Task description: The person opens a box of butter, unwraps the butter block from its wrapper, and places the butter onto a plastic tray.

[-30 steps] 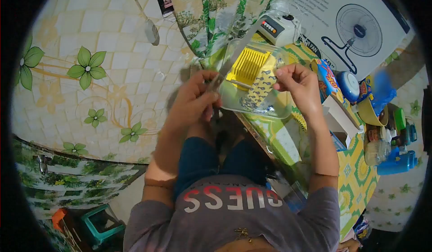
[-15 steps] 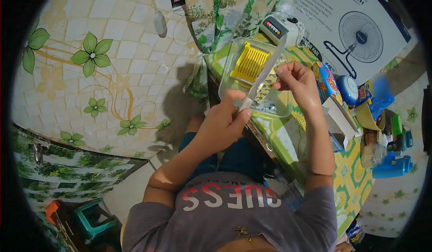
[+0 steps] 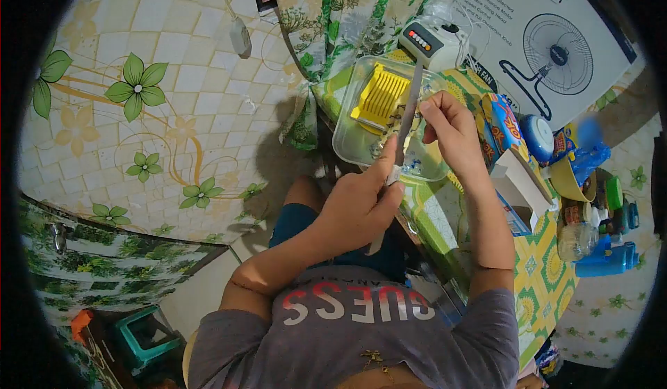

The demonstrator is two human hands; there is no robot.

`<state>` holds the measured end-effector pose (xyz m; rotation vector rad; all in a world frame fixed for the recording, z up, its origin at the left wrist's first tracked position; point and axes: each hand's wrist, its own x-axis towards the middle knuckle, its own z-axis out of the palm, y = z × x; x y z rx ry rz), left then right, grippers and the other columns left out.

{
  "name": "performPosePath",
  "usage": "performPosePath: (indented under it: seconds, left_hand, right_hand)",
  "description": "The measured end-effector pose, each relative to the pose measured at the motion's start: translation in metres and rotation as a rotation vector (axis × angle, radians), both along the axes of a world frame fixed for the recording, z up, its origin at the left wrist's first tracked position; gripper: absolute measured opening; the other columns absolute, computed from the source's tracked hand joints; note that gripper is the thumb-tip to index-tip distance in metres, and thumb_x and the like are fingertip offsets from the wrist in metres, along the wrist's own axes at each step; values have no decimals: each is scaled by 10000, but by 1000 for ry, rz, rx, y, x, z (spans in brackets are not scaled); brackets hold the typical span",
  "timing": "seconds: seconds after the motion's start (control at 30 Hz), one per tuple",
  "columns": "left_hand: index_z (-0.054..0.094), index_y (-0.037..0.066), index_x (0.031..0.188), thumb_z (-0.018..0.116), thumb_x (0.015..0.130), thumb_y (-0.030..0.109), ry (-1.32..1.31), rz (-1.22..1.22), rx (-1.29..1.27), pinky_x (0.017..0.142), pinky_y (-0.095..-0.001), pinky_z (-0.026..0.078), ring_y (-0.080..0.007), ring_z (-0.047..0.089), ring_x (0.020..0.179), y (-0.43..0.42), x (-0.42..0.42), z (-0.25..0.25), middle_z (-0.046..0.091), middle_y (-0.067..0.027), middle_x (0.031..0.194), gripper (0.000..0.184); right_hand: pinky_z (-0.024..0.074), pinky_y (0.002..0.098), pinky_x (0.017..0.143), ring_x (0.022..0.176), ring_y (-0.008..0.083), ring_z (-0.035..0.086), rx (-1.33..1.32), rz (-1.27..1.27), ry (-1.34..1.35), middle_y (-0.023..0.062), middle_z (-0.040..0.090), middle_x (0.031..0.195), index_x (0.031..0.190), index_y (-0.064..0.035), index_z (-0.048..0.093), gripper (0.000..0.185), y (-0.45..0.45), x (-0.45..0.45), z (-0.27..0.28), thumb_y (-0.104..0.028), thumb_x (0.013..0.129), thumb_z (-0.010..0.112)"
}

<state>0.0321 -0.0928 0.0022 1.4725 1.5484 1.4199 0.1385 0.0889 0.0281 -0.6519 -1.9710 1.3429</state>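
Observation:
My left hand (image 3: 365,198) is closed around the pale handle of a knife (image 3: 410,107). The grey blade points away from me, over a clear plastic container (image 3: 347,142). My right hand (image 3: 450,126) is closed in a pinch at the blade's right side, at a thin yellowish piece with dark marks (image 3: 391,126), partly hidden behind the blade and fingers. In the container lies a yellow ridged plastic piece (image 3: 382,95). Small bluish bits (image 3: 415,166) show at the container's near end.
A white device with lit red buttons (image 3: 432,43) stands behind the container, before a large fan box (image 3: 556,55). To the right are an open small carton (image 3: 521,191), snack packets (image 3: 501,125), a yellow bowl (image 3: 566,180) and several bottles and jars (image 3: 577,239).
The knife has swung from a rightward slant to a more upright line. My left hand has shifted right and slightly nearer me. My right hand stays close to the blade.

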Motion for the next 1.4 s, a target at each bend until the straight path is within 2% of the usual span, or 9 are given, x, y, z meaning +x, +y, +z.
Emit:
performPosePath:
  seconds: [0.03,0.13,0.23,0.33,0.9,1.13,1.23,1.33,1.4]
  left_hand:
    - [262,0,1506,548,939,114,1,5,36,545,-260,454,-73,532,562,2,2,-2,588,-53,663,645]
    - [245,-31,1495,552,909,99,114,68,-25,545,-288,456,-103,536,548,10,6,6,548,-96,605,674]
    - [258,-94,1450,525,885,129,96,65,-54,599,-487,482,-410,617,588,15,9,13,591,-233,622,664]
    - [263,-108,1439,531,875,128,209,71,-62,575,-498,476,-417,598,550,7,15,9,584,-231,601,668]
    - [304,-148,1405,550,861,48,211,54,190,546,-361,466,-286,599,524,36,9,-2,558,-216,626,628]
    - [283,-106,1448,546,869,37,112,31,123,558,-308,470,-146,564,568,43,3,4,569,-142,654,652]
    - [326,-41,1445,538,864,141,-58,2,-24,570,-445,469,-386,613,592,34,-1,14,585,-221,637,645]
    - [357,53,1460,542,861,170,-85,156,-3,600,-428,482,-377,629,634,34,-24,7,593,-222,662,638]
    - [373,87,1474,555,860,147,164,315,-40,592,-346,481,-217,601,604,42,-50,2,588,-134,652,643]
  right_hand:
    - [426,235,515,557,69,519,3,-16,7,-7,533,685,842,-34,546,251,-2,-2,0,-247,972,572]
    - [430,234,518,556,69,522,36,-57,44,-9,536,674,836,-31,552,248,-8,-6,-4,-239,969,574]
    - [435,236,520,559,71,530,33,-103,78,-2,551,676,839,-23,561,249,-8,-9,-7,-235,970,573]
    - [442,238,525,564,73,540,110,-144,69,11,569,673,844,-16,569,255,-8,-8,-5,-236,973,568]
    - [460,236,544,590,71,551,110,-142,127,12,566,700,838,-24,550,243,9,-7,-12,-222,978,559]
    - [468,234,573,601,65,539,-56,-84,189,-12,513,723,854,-57,524,212,9,-8,-11,-224,980,559]
    - [468,231,584,604,68,538,-155,-66,217,-19,497,732,860,-72,518,197,16,-3,-11,-227,977,555]
    - [470,242,601,610,80,554,-226,-47,203,-18,499,737,859,-82,512,191,18,2,-7,-235,970,546]
    - [475,254,619,614,90,568,-268,-17,200,-16,503,737,852,-89,504,191,18,3,-7,-240,964,541]
